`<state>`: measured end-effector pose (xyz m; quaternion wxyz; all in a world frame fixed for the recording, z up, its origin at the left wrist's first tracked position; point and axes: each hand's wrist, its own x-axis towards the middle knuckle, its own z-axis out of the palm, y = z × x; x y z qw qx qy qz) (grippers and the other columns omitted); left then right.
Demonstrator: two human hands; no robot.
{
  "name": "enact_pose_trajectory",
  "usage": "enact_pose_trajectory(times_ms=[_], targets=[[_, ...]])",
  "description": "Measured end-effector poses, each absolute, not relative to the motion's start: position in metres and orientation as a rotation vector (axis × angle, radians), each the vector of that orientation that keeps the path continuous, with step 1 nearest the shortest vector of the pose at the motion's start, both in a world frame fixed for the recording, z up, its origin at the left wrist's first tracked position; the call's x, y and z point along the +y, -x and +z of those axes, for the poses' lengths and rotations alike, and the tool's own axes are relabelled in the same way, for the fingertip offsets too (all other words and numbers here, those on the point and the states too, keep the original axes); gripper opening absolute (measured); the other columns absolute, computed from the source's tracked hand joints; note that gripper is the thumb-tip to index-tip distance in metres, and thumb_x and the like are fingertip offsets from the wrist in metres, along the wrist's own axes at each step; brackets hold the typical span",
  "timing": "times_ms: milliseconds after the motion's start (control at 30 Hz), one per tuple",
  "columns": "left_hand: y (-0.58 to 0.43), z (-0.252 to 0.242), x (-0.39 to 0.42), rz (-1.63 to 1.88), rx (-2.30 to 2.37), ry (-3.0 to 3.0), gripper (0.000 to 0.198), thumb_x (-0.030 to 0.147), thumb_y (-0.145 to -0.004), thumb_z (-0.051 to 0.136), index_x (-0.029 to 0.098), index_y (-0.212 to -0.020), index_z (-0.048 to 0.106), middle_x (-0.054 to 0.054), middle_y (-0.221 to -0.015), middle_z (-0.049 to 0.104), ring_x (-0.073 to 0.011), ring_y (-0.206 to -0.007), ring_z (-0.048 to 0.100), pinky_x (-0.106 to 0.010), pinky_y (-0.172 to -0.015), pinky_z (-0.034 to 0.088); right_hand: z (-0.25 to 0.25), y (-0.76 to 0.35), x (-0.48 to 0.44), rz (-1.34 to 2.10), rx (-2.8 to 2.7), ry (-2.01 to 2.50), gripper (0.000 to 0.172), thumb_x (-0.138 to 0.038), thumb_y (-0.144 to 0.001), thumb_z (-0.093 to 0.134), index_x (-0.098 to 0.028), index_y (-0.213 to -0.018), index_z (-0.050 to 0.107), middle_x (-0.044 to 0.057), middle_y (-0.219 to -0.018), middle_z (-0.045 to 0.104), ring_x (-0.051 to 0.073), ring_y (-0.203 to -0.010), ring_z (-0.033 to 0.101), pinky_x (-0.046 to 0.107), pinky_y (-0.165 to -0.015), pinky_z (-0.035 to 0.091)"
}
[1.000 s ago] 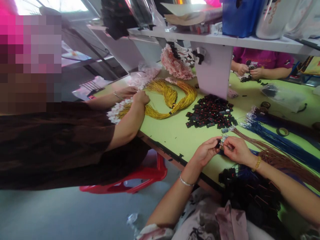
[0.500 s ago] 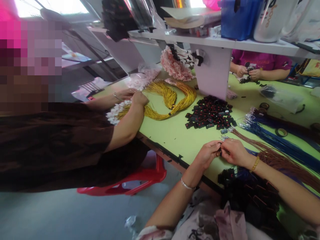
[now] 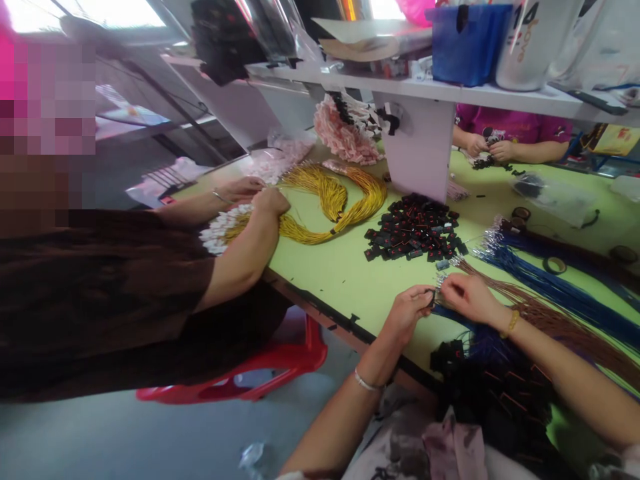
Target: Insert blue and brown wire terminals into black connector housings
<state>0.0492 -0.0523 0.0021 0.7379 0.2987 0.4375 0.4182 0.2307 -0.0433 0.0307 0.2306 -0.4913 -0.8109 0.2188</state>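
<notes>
My left hand (image 3: pixel 411 310) is closed, pinching a small black plastic connector housing (image 3: pixel 432 297) between thumb and fingertips. Just to its right, my right hand (image 3: pixel 467 298) has its fingers curled together beside the metal-tipped ends (image 3: pixel 441 280) of some wires; what lies between these fingertips is too small to make out. Brown wires (image 3: pixel 493 287) run beyond and under my right wrist. Past both hands lies a heap of black connector housings (image 3: pixel 413 227) with red marks. More black housings (image 3: pixel 505 393) are massed below my right forearm, with dark blue wires by them.
A co-worker at left handles yellow wires (image 3: pixel 320 233) with white connectors (image 3: pixel 213 230). Across the table another person's hands (image 3: pixel 493 148) hold small black parts. Blue wires (image 3: pixel 540 280) and tape rolls (image 3: pixel 554 265) lie right. A shelf (image 3: pixel 410 87) with a blue bin (image 3: pixel 467 43) overhangs the table.
My hands were together at the black connector housing; now they are apart, the right one shifted toward the metal wire tips. The camera view has turned slightly to the right.
</notes>
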Motion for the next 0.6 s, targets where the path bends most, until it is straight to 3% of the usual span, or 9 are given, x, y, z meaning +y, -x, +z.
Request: enact_pose_trajectory(times_ms=[200,600], targets=[[-0.039,0.006,-0.050,0.886,0.997,-0.718,0.041,0.032,-0.059,0.080,0.013,-0.095,0.070,-0.007,-0.081,0.067,-0.0113,-0.068,0.058,-0.022,-0.060,0.042,0.026,-0.257,-0.024,0.504,-2.291,1.929,0.009,-0.027,-0.079,0.056,-0.019,-0.077,0.060,0.004,-0.078,0.064,0.014,-0.067,0.050,0.024,-0.059,0.026],[-0.051,0.008,-0.054,0.975,0.871,-0.633,0.041,0.027,-0.064,0.077,0.017,-0.101,0.063,-0.005,-0.084,0.065,-0.0118,-0.075,0.059,-0.022,-0.065,0.046,0.031,-0.260,-0.029,0.287,-2.331,1.989,0.016,-0.025,-0.087,0.042,-0.018,-0.084,0.057,0.007,-0.079,0.065,0.016,-0.066,0.052,0.027,-0.056,0.023]])
